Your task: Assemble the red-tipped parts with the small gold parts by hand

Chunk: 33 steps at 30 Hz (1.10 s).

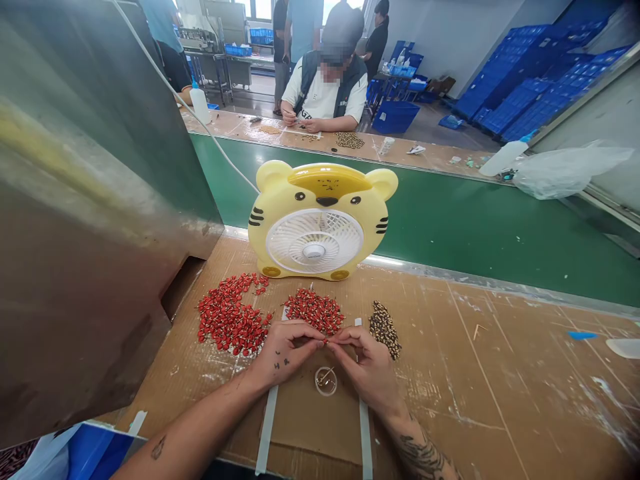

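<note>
Item 1, left hand (283,350): resting on the cardboard surface (475,387), grip pinched, thumb and forefinger closed on a small red piece (325,341). Item 2, right hand (370,367): opposite, grip likewise pinched on the same small red piece, so that the fingertips of both hands meet over it. Item 3, round clear dish (325,381): on the surface between the 2 wrists, just nearer the person than the held piece; contents too small to tell. Item 4, large red pile (230,319): loose pieces, left of the left hand. Item 5, second red pile (314,310): just beyond the meeting fingertips. Item 6, dark speckled pile (385,328): just beside the right hand, on its far side. Item 7, 2 tape strips (267,420): white, running toward the near edge, 1 beside each forearm. Item 8, tiger-faced fan (320,220): yellow, upright, behind the piles, at the edge of the green belt (475,227). Item 9, co-worker (327,93): seated across the belt, hands on the far surface. Item 10, blue crates (525,93): stacked at far right.
</note>
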{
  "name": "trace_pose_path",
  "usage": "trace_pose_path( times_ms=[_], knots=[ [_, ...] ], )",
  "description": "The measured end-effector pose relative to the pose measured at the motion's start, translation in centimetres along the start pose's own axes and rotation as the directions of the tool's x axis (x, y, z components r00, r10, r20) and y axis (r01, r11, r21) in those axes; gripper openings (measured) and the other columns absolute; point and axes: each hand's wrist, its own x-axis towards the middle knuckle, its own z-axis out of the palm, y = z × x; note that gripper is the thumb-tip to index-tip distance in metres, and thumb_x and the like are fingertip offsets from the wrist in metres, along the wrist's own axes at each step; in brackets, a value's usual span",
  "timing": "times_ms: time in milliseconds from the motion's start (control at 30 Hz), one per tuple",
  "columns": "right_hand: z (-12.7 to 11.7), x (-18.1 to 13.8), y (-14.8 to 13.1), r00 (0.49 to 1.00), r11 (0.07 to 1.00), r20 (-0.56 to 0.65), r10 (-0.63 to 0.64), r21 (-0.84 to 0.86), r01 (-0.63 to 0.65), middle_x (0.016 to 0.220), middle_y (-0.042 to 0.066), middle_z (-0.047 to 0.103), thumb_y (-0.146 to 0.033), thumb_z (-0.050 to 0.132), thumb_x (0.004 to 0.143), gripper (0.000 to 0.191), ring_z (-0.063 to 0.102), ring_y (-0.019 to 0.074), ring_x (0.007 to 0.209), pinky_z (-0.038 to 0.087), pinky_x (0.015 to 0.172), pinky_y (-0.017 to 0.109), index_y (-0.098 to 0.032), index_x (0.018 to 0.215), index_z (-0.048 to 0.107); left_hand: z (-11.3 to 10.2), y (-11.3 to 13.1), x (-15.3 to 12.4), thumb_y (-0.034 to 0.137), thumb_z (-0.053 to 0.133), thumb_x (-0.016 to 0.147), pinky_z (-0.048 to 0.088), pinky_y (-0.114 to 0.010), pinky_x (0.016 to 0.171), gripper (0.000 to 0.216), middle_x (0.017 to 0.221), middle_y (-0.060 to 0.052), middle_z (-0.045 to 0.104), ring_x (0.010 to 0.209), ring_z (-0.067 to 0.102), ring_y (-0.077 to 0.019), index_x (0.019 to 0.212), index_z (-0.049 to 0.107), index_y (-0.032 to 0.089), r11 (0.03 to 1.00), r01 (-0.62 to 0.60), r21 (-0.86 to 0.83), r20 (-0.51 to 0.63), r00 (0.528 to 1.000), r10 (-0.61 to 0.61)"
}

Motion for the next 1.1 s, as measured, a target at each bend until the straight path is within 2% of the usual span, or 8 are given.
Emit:
trace_pose_path(
  times_ms=[367, 467, 567, 633, 700, 833, 967, 1100],
  knots=[
    [0.4, 0.3, 0.0, 1.000, 0.999, -0.009, 0.030, 0.018, -0.030, 0.081, 0.004, 0.072, -0.026, 0.066, 0.087, 0.007, 0.070, 0.0179, 0.075, 0.059, 0.070, 0.028, -0.021, 0.088, 0.063, 0.2, 0.1, 0.0, 0.023, 0.066, 0.085, 0.048, -0.026, 0.063, 0.013, 0.078, -0.006, 0.075, 0.069, 0.066, -0.0176, 0.083, 0.078, 0.019, 0.999, 0.004, 0.035, 0.011, 1.000, -0.004],
    [0.7, 0.8, 0.1, 1.000, 1.000, -0.024, -0.003, -0.002, 0.003, 0.083, 0.005, 0.072, -0.028, 0.062, 0.089, 0.008, 0.070, 0.0181, 0.076, 0.059, 0.071, 0.029, -0.020, 0.089, 0.065, 0.0, 0.1, 0.4, 0.021, 0.063, 0.086, 0.051, -0.027, 0.069, 0.014, 0.084, -0.006, 0.076, 0.076, 0.068, -0.0187, 0.087, 0.077, 0.020, 0.997, -0.055, 0.056, -0.015, 0.998, 0.056],
    [0.5, 1.3, 0.4, 0.996, 0.995, -0.066, -0.066, -0.073, 0.061, 0.090, 0.007, 0.072, -0.027, 0.057, 0.093, 0.010, 0.069, 0.0201, 0.083, 0.058, 0.076, 0.033, -0.021, 0.094, 0.066, -1.0, -0.1, 1.1, 0.018, 0.061, 0.087, 0.051, -0.031, 0.078, 0.015, 0.087, -0.006, 0.076, 0.083, 0.068, -0.0202, 0.088, 0.076, 0.021, 0.970, -0.124, 0.208, -0.126, 0.980, 0.152],
    [0.1, 1.6, 0.5, 0.988, 0.981, -0.094, -0.126, -0.160, 0.110, 0.092, 0.008, 0.072, -0.024, 0.055, 0.094, 0.012, 0.068, 0.0220, 0.088, 0.056, 0.080, 0.036, -0.022, 0.095, 0.067, -2.0, -0.5, 1.6, 0.018, 0.061, 0.087, 0.050, -0.034, 0.080, 0.016, 0.087, -0.006, 0.076, 0.084, 0.067, -0.0217, 0.087, 0.076, 0.022, 0.929, -0.110, 0.354, -0.219, 0.956, 0.197],
    [-0.3, 1.8, 0.6, 0.979, 0.959, -0.091, -0.180, -0.236, 0.155, 0.093, 0.008, 0.072, -0.022, 0.053, 0.095, 0.015, 0.066, 0.0232, 0.092, 0.055, 0.083, 0.039, -0.022, 0.096, 0.067, -2.8, -1.1, 2.1, 0.017, 0.060, 0.087, 0.049, -0.036, 0.081, 0.017, 0.087, -0.005, 0.076, 0.084, 0.065, -0.0224, 0.088, 0.076, 0.022, 0.883, -0.091, 0.461, -0.247, 0.942, 0.226],
    [-0.4, 2.0, 0.8, 0.970, 0.916, 0.007, -0.242, -0.327, 0.231, 0.109, 0.010, 0.069, -0.019, 0.052, 0.095, 0.021, 0.062, 0.0245, 0.105, 0.052, 0.094, 0.044, -0.022, 0.110, 0.066, -3.3, -1.9, 2.4, 0.017, 0.059, 0.088, 0.049, -0.035, 0.079, 0.019, 0.088, -0.006, 0.077, 0.084, 0.064, -0.0229, 0.094, 0.076, 0.023, 0.814, -0.091, 0.573, -0.165, 0.961, 0.223],
    [-0.1, 2.0, 1.0, 0.956, 0.856, 0.112, -0.270, -0.427, 0.291, 0.133, 0.011, 0.059, -0.021, 0.051, 0.095, 0.036, 0.054, 0.0268, 0.124, 0.045, 0.105, 0.050, -0.023, 0.131, 0.057, -3.1, -1.9, 2.3, 0.014, 0.056, 0.090, 0.050, -0.035, 0.079, 0.025, 0.092, -0.007, 0.077, 0.087, 0.065, -0.0234, 0.101, 0.076, 0.023, 0.756, -0.119, 0.644, -0.074, 0.974, 0.216],
    [-0.2, 2.4, 0.7, 0.894, 0.737, 0.317, -0.317, -0.510, 0.442, 0.149, 0.012, 0.045, -0.021, 0.049, 0.097, 0.046, 0.038, 0.0293, 0.140, 0.041, 0.109, 0.053, -0.021, 0.142, 0.047, -3.9, -1.3, 1.8, 0.011, 0.051, 0.091, 0.049, -0.037, 0.084, 0.028, 0.100, -0.009, 0.075, 0.093, 0.064, -0.0243, 0.107, 0.073, 0.020, 0.711, -0.168, 0.683, -0.041, 0.963, 0.266]
  ],
)
